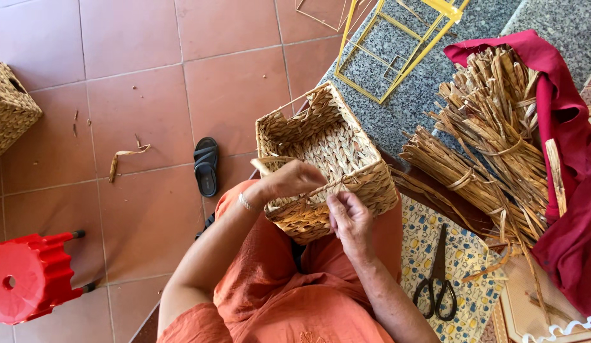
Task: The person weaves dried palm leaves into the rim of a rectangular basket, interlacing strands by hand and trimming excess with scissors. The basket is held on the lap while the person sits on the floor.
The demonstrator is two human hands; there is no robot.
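— Resting on the lap, the woven basket [327, 165] is gripped at its near rim by both hands: left hand [289, 181], right hand [347, 216].
— Light, stiff (probably); best held by the rim.

Even, soft daylight, bright throughout. Shadows faint: a thin one beside the black sandal [206, 166], another under the red stool [30, 277]. No glare on the floor tiles [137, 114]. Focus sharp throughout; tile lines bow slightly toward edges.

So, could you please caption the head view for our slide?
Both hands, left and right, work the rim of a woven basket on the lap.
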